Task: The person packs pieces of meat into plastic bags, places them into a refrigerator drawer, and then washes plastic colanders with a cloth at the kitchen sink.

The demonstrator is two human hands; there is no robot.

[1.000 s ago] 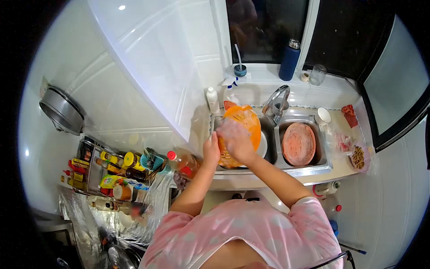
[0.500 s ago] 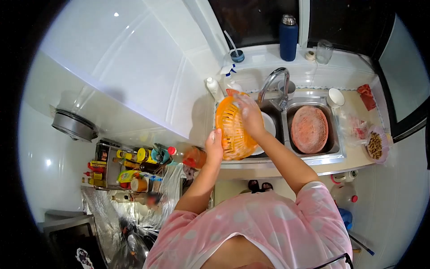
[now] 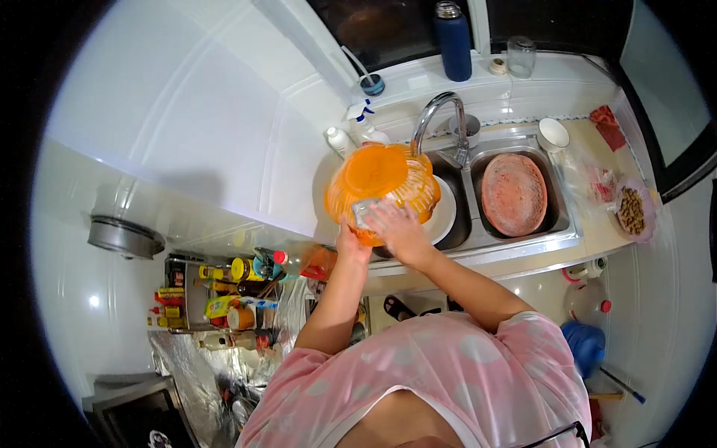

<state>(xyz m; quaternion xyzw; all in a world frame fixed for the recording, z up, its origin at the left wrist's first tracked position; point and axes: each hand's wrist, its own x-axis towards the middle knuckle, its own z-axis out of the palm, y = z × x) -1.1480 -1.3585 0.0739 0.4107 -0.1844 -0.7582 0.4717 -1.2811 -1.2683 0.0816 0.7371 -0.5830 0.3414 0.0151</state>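
An orange slotted basket [image 3: 373,172] is tilted over the left sink basin, its round base facing up. My left hand [image 3: 352,245] grips its near rim, with the fingers partly hidden. Against the basket's near side, my right hand [image 3: 398,233] presses a greyish scrubbing pad [image 3: 364,213]. A white plate [image 3: 444,213] lies in the left basin, partly behind the basket. In the right basin sits a reddish oval tub [image 3: 514,196] with whitish suds on it. The curved faucet [image 3: 441,112] stands between and behind the basins.
A white bowl [image 3: 553,135], a plastic bag and a pink dish of brown pieces [image 3: 632,211] are right of the sink. A white bottle [image 3: 340,142] and a spray bottle stand behind left. A blue flask [image 3: 452,45] is on the sill. Condiments fill a rack at left.
The basket has turned from its side so that its base faces up. My right hand has come down from its upper part to the near side. The camera view has shifted.
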